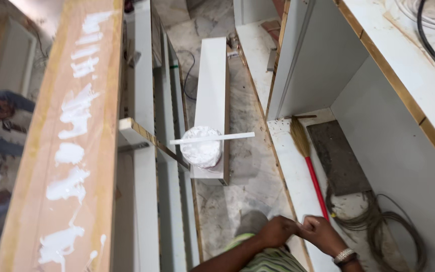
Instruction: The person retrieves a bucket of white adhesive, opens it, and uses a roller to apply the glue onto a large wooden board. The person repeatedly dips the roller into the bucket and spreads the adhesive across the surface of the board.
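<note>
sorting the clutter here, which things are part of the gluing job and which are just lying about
In use:
wooden board smeared with white glue blobs
glue tub with a white strip laid across it
left hand and right hand, pressed together, holding nothing visible

Lying about:
red-handled broom
coiled wire
black cable

A single view is given from a head-worn camera, aimed steeply downward from standing height. The glue-smeared board (71, 146) is seen close at left, the marble floor (242, 191) farther below.
</note>
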